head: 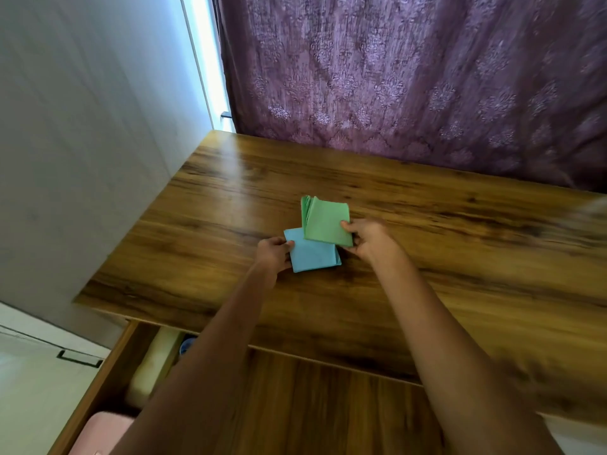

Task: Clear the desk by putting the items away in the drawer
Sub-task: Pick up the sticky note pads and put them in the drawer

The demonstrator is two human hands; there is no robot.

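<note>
Two folded paper stacks lie in the middle of the wooden desk [427, 231]. My left hand [273, 254] grips the left edge of the blue stack [312, 257], which rests flat. My right hand [371, 239] pinches the near right corner of the green stack [325, 221], which overlaps the blue one's far corner and looks slightly raised. Below the desk's front left edge a drawer [98, 382] stands pulled out, partly hidden by my left forearm.
Inside the drawer I see a cream object [154, 366], a small blue item [188, 346] and something pink [101, 428]. A grey wall panel [82, 142] stands to the left and a purple curtain [410, 77] hangs behind the desk. A blurred pale object [591, 211] sits at the right edge.
</note>
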